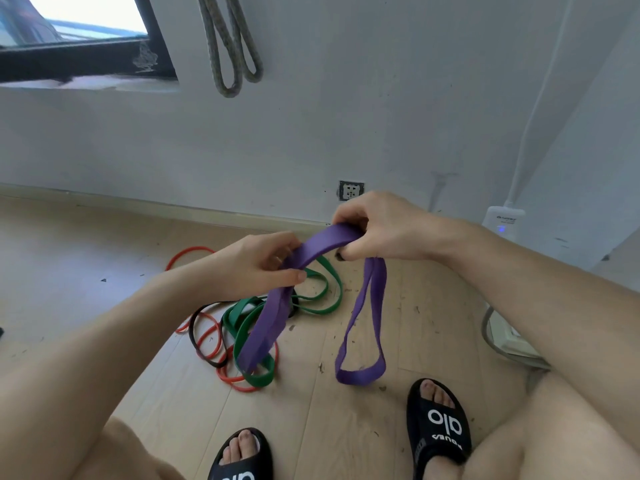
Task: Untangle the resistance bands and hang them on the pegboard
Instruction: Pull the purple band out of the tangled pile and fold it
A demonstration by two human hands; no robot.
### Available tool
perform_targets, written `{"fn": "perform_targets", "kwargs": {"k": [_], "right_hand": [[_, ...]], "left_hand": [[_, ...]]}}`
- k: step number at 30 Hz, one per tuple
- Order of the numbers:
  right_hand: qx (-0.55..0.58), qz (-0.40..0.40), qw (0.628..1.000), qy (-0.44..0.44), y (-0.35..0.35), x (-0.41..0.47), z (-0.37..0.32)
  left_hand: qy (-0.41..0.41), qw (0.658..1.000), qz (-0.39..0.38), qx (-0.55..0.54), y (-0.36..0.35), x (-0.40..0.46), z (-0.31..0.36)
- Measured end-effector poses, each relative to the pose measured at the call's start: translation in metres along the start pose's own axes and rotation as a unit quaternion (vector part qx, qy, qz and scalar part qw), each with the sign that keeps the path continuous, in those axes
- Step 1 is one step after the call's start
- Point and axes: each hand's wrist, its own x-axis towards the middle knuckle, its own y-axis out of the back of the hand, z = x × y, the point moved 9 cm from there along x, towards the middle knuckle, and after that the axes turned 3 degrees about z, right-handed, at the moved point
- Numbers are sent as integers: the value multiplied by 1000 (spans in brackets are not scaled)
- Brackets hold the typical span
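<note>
Two hands are holding a purple resistance band above a tangle of bands on the floor.

The left hand (258, 263) is gripping the purple band (273, 310) at about 9 o'clock of its arch, and the right hand (375, 230) is pinching it at about 2 o'clock, with curled fingers (349, 252) around the strap; one loop is hanging down toward 6 o'clock, near the right black slide sandal (438, 427). Green bands (242, 336), red bands (207, 341) and a black band (194, 332) are lying tangled on the wooden floor (86, 289) at 7 o'clock of the hands. A grey rope (230, 46) is hanging on the wall at 12 o'clock, above a wall socket (350, 190).
</note>
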Motion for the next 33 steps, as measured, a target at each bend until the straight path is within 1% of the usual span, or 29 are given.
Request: {"fn": "perform_targets", "kwargs": {"k": [4, 8, 12, 15, 18, 21, 23, 28, 33], "right_hand": [[-9, 29, 999, 15, 5, 2, -16], [45, 33, 998, 4, 8, 0, -20], [113, 19, 993, -1, 7, -3, -24], [155, 13, 988, -4, 6, -3, -28], [207, 46, 977, -12, 14, -2, -30], [254, 118, 960, -23, 27, -1, -26], [281, 149, 948, -26, 33, -2, -25], [344, 166, 924, -30, 36, -3, -30], [346, 163, 923, -44, 32, -4, -32]], "left_hand": [[-6, 1000, -11, -8, -5, 2, 8], [2, 1000, 0, -18, -2, 1, 15], [10, 1000, -16, -25, -4, 2, 9], [3, 999, 12, -34, 0, 2, 11], [-9, 997, 46, -62, 7, 2, 18], [-29, 992, 79, -96, 17, 2, 26], [-39, 989, 96, -102, 21, 3, 31], [-46, 987, 101, -121, 15, 6, 39], [-43, 988, 95, -111, 3, 13, 44]]}}
